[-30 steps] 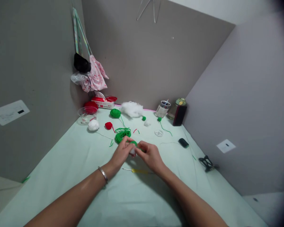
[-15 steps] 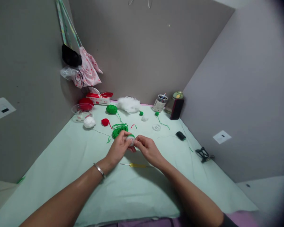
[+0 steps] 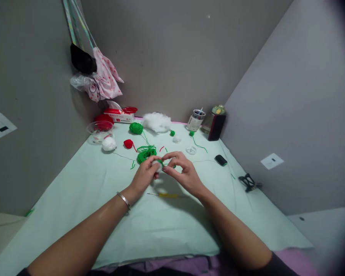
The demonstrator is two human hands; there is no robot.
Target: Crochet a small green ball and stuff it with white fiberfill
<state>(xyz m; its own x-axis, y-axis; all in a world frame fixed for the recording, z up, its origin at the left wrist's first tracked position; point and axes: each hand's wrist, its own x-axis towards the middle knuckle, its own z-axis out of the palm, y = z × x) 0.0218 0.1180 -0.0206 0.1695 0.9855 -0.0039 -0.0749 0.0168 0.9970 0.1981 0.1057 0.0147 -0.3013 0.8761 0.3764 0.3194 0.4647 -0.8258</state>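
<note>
My left hand is closed around a small crocheted ball, white with a green part on top. On its right side, my right hand has its index finger and thumb curved, their tips at the ball's edge. Some green yarn shows between those fingers. Below both hands, a crochet hook with a yellow handle lies on the cloth. Just behind the left hand sits a loose skein of green yarn. The ball's underside is hidden by fingers.
At the back are a green yarn ball, white stuffing, a can of pens and a bottle. Red yarn, white yarn and a plastic tub stand left. A black claw clip lies right.
My right index finger has lifted and spread from the thumb, and the ball has turned so that more green faces right. The whole view has shifted slightly.
</note>
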